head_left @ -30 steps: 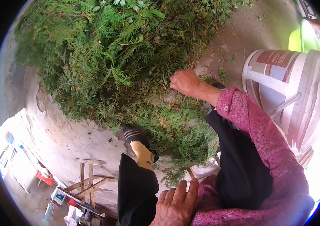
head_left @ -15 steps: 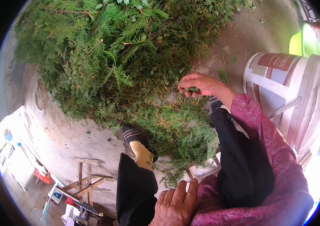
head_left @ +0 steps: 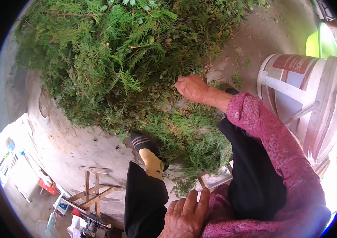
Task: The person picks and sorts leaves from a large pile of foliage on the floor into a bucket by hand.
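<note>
A large heap of green conifer branches (head_left: 93,75) with flat, feathery sprays covers the floor ahead of me. My right hand (head_left: 192,88) is closed at the heap's right side, knuckles up. Its fingertips are hidden; half a second earlier small green pieces, apparently cones, lay in its curled fingers. Looser sprigs (head_left: 192,139) spread between my feet. My left hand (head_left: 186,216) rests palm down near my lap, fingers extended, holding nothing. Pale green cones (head_left: 130,2) show at the top of the heap.
A white bucket (head_left: 291,87) with a brown label stands to the right, a lime-green basin (head_left: 322,43) behind it. A wooden stand (head_left: 95,188) is at lower left. My striped shoe (head_left: 141,141) touches the sprigs; a wooden-edged piece (head_left: 203,181) lies below them.
My right hand has moved left and slightly up to the branches, turning its palm down so the green pieces no longer show. My left hand has stayed put.
</note>
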Available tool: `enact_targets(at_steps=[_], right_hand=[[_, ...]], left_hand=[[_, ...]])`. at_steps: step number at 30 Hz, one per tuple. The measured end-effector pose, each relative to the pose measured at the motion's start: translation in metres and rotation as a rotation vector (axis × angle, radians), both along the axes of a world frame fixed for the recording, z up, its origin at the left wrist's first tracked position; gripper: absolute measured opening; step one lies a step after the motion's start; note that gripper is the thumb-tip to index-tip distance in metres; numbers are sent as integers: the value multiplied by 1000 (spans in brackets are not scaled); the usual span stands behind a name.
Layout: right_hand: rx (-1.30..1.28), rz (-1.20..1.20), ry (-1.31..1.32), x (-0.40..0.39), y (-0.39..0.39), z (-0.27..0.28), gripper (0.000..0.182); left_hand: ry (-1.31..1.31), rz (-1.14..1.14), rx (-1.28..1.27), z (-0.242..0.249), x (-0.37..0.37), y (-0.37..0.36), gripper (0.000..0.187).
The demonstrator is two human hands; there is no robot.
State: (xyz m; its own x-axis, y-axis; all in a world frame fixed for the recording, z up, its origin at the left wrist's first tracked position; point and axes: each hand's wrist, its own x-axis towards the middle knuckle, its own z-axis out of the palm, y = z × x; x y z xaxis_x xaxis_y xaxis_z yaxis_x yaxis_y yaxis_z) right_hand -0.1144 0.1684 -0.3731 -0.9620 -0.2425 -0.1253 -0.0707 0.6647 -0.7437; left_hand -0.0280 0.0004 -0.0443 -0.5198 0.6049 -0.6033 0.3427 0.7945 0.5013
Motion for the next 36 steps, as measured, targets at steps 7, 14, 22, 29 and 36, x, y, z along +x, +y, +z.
enact_targets(at_steps=[7,14,22,29,36], right_hand=[[-7,159,-11,6,0,0,13],[31,32,-105,4,-12,-4,14],[-120,-136,-221,2,4,16,14],[-1141,-610,-974,8,26,128,14],[-1158,-252,-838,4,1,303,26]], left_hand=[[17,20,24,0,2,-2,39],[62,32,31,3,9,-4,37],[307,-52,-9,31,11,-15,34],[437,49,-28,65,-8,-40,39],[707,479,468,85,-19,-50,51]])
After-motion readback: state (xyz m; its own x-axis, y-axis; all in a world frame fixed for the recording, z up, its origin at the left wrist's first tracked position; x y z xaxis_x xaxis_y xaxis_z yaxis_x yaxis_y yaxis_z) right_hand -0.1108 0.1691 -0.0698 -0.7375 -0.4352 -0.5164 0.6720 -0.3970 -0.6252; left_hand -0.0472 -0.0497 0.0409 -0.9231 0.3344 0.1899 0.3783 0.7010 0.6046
